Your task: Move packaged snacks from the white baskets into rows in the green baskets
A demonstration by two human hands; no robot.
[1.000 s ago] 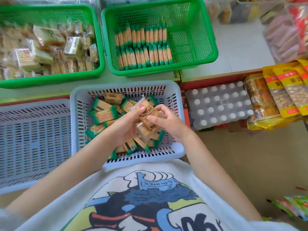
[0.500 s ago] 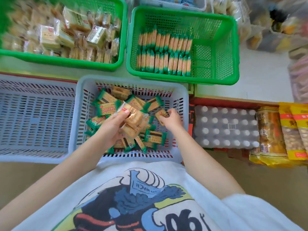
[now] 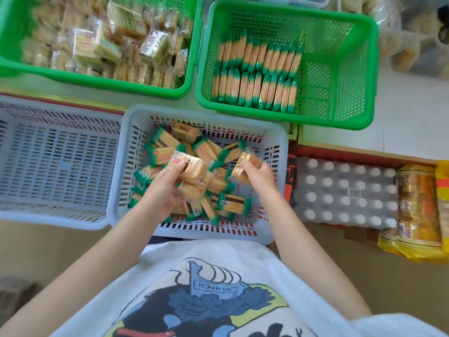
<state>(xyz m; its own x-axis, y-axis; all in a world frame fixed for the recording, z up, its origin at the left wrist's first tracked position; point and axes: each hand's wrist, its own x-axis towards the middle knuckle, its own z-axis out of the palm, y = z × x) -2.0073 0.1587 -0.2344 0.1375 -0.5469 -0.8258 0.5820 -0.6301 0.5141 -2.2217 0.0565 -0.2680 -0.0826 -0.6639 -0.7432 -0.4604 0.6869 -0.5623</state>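
Beyond both hands, farthest from the person, sit 2 green baskets side by side. The right green basket (image 3: 349, 69) holds 2 neat rows of slim packets (image 3: 257, 74) standing on edge, tan with green ends, filling its left part while its right part shows bare mesh. The left green basket (image 3: 189, 76) is heaped with loose clear-wrapped pale biscuits (image 3: 116, 40), no order to them.

Directly under the hands is a white basket (image 3: 279, 152) with slotted walls. Its floor is covered by a jumble of snack packets (image 3: 233, 203), each a flat tan rectangle with green crimped ends and printed lettering, lying at all angles and overlapping. To the left of the left hand, a second white basket (image 3: 60, 164) shows only its slotted floor.

To the right of the right hand lies a shrink-wrapped pack of white-capped bottles (image 3: 345, 193), and further right some yellow snack bags (image 3: 418, 210).

The left hand (image 3: 162, 188) hangs over the middle of the white basket, fingers and thumb curled around a small stack of clear-wrapped tan packets (image 3: 192, 171), which fan out above its fingertips. I cannot count them for certain. The right hand (image 3: 257, 173) is just to the right, apart from the left, fingers bent and pinching 1 clear-wrapped packet (image 3: 243, 164) lifted a little above the heap, tilted with one end pointing away from the person.
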